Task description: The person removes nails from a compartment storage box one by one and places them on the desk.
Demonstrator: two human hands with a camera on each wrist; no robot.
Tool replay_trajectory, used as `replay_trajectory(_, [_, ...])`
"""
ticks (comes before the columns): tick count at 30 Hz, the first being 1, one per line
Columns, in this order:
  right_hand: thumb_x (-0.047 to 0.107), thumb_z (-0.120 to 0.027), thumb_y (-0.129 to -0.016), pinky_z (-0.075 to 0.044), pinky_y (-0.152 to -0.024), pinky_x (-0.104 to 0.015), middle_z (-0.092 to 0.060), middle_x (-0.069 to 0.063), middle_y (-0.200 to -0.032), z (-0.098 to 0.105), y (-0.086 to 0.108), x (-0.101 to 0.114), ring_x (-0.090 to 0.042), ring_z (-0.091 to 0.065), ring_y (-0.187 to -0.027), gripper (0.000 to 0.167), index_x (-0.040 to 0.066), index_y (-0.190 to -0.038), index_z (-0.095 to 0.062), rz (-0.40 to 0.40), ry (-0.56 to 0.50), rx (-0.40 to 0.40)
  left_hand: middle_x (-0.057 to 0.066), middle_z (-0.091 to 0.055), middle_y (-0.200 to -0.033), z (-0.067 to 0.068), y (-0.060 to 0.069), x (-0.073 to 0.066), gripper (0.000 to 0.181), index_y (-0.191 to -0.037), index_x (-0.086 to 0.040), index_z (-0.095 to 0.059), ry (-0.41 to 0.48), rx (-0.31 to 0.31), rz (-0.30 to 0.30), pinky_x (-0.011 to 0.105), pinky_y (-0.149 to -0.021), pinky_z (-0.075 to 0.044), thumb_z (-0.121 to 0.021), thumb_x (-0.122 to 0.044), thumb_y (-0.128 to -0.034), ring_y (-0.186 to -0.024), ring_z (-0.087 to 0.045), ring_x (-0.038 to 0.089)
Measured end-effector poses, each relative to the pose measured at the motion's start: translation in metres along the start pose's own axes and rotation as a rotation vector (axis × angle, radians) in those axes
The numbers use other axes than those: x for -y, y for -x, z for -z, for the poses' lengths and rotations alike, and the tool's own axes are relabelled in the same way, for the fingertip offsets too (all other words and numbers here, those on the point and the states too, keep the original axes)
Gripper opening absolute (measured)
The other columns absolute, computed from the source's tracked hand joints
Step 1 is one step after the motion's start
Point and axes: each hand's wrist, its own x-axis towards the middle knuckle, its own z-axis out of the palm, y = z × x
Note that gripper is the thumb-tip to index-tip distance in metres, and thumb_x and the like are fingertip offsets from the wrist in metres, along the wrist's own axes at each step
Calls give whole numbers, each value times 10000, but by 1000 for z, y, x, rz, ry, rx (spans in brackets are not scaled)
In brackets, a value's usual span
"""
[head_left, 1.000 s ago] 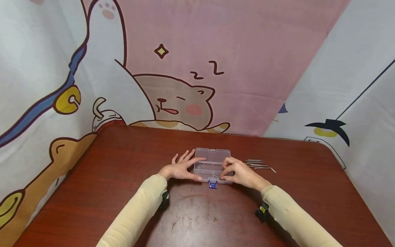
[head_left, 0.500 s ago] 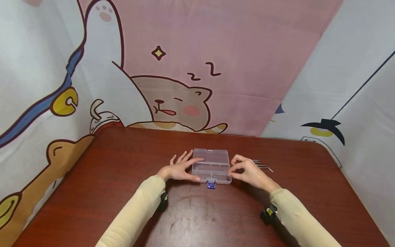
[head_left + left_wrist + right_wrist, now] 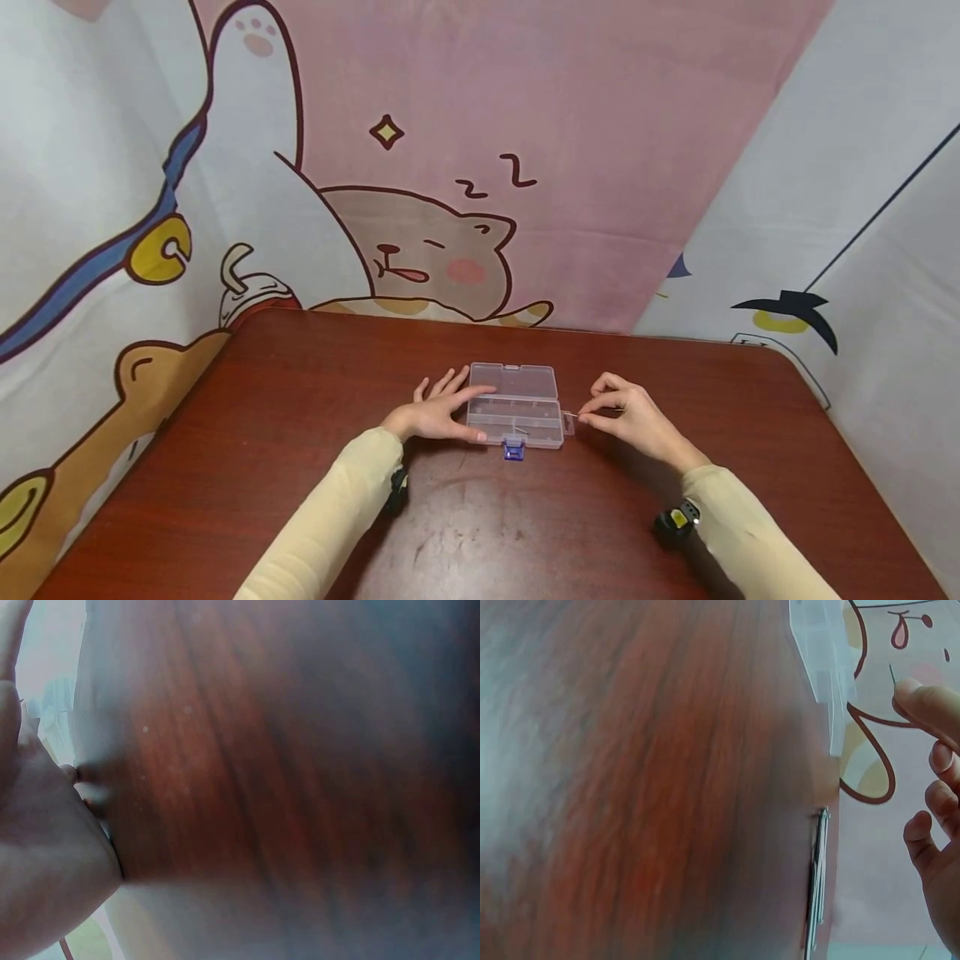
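A clear plastic compartment box [image 3: 536, 408] lies on the table, its lid [image 3: 517, 382] raised at the back and a blue latch [image 3: 513, 451] at the front. One thin metal nail [image 3: 521, 431] lies in a front compartment. My left hand [image 3: 435, 412] rests on the box's left side, thumb at the front edge, fingers spread. To the right of the box, my right hand [image 3: 633, 421] pinches another thin nail [image 3: 892, 673] between thumb and forefinger, its tip poking out toward the box. The right wrist view shows several nails [image 3: 819, 877] lying on the table, which my right hand hides in the head view.
The brown wooden table [image 3: 315, 367] extends around the box. A cartoon-printed cloth [image 3: 600, 167] hangs behind it. At the box's right end sticks out a clear hanging tab [image 3: 568, 423].
My right hand has drawn back to the right from inside the box, pinching a nail, which uncovers the box's right end and tab. My left hand stays on the box.
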Motion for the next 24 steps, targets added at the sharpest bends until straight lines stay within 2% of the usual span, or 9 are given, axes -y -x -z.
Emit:
replay_trajectory(7, [-18, -818, -726, -420, -622, -303, -502, 84, -874, 13, 12, -6, -155, -520, -777, 173, 122, -819, -774, -35, 32, -46, 60, 33, -1615, -1, -1, 1, 793, -1505, -405, -298, -5, -1, 6, 596, -1064, 65, -666, -585, -825, -1455, 60, 302])
replay_trajectory(11, [-39, -818, -714, -405, -630, -256, -502, 81, -870, 20, 19, -12, -115, -505, -786, 204, 131, -816, -774, -50, 55, -74, 59, 30, -1616, -1, -1, 2, 790, -1501, -411, -302, -6, -2, 5, 598, -1064, 65, -665, -592, -822, -1455, 60, 302])
replay_trajectory(14, [-40, -812, -722, -391, -616, -236, -498, 72, -871, 24, 24, -15, -101, -489, -779, 202, 130, -824, -774, -66, 68, -79, 58, 26, -1616, -1, -1, 2, 793, -1502, -410, -301, -6, -3, 8, 597, -1066, 63, -662, -597, -820, -1456, 58, 302])
replay_trajectory(21, [-34, -791, -757, -398, -619, -257, -525, 42, -859, 34, 38, -23, -189, -514, -762, 155, 90, -849, -769, -135, 74, -82, 52, 36, -1616, -2, -2, 3, 810, -1512, -401, -283, -11, 4, 6, 596, -1068, 63, -657, -603, -822, -1456, 65, 298])
replay_trajectory(24, [-29, -785, -769, -402, -632, -232, -553, 41, -838, 37, 45, -27, -162, -525, -754, 147, 86, -858, -765, -160, 65, -97, 49, 38, -1616, -2, -3, 3, 811, -1513, -400, -281, -14, 5, 6, 597, -1068, 62, -655, -605, -823, -1456, 66, 295])
